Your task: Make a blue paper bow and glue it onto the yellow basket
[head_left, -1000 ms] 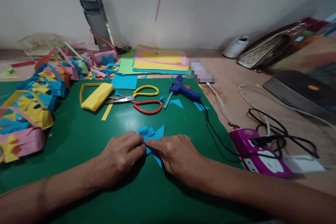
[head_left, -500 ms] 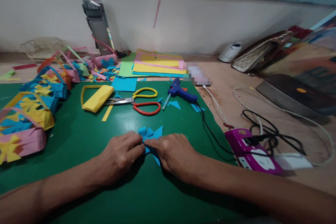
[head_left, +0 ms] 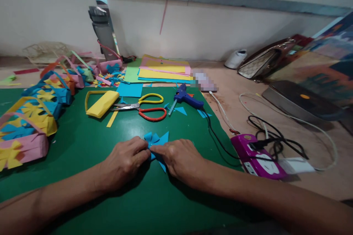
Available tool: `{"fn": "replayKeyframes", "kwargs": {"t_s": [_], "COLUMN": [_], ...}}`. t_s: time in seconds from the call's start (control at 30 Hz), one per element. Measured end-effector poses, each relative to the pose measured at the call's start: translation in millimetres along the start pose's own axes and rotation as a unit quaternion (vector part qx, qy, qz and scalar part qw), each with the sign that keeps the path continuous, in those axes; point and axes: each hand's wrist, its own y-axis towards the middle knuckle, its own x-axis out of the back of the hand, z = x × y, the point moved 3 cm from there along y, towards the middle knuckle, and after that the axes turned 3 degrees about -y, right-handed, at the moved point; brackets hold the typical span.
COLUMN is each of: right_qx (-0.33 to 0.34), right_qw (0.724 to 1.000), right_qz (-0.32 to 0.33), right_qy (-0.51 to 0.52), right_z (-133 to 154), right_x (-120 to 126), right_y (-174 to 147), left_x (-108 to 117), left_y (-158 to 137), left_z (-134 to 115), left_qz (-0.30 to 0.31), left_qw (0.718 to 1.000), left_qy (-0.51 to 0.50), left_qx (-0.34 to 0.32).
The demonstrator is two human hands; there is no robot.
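Between my hands, low over the green mat [head_left: 124,205], is a blue paper flower [head_left: 152,138] with cut petals and pointed ends. My left hand [head_left: 128,163] is closed, pinching the flower's left edge. From the right, the index finger of my right hand [head_left: 183,159] presses on the flower's middle; its other fingers are curled in, and the fingertips under them are hidden. Beyond the hands lie scissors [head_left: 131,106] with one yellow and one red handle loop. A small yellow paper basket [head_left: 103,104] lies by their blades, and a blue glue gun [head_left: 185,97] to their right.
Finished-looking paper baskets [head_left: 30,148] line the left side. Coloured paper sheets [head_left: 162,71] and blue scraps [head_left: 181,110] lie further back. On the right are a purple power strip [head_left: 259,161], tangled black cable [head_left: 259,123], a phone [head_left: 205,80] and a dark case [head_left: 300,101].
The view has tilted up and shifted slightly right. Both hands keep their hold on the blue paper flower, with hardly any movement.
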Motion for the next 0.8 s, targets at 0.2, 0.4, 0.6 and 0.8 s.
{"fn": "replayKeyframes", "kwargs": {"t_s": [0.2,0.4,0.6,0.8], "right_qx": [-0.007,0.046,0.168,0.19], "right_qw": [0.997,0.986,0.939,0.932], "right_qz": [-0.059,-0.153,-0.259,-0.259], "right_qy": [0.055,-0.057,-0.152,-0.17], "right_z": [-7.1,-4.7,3.7,-5.3], "right_x": [-0.7,-7.1,-11.2,-13.6], "right_y": [-5.4,-13.0,-10.6,-7.7], "left_x": [0.2,1.8,10.3,19.0], "left_y": [-2.3,-3.3,3.7,6.8], "left_z": [0.4,1.5,-2.8,-4.5], "left_qz": [0.004,-0.006,-0.048,-0.071], "left_qw": [1.0,0.992,0.971,0.957], "left_qy": [-0.013,-0.089,-0.173,-0.208], "left_qx": [0.021,0.087,0.159,0.188]}}
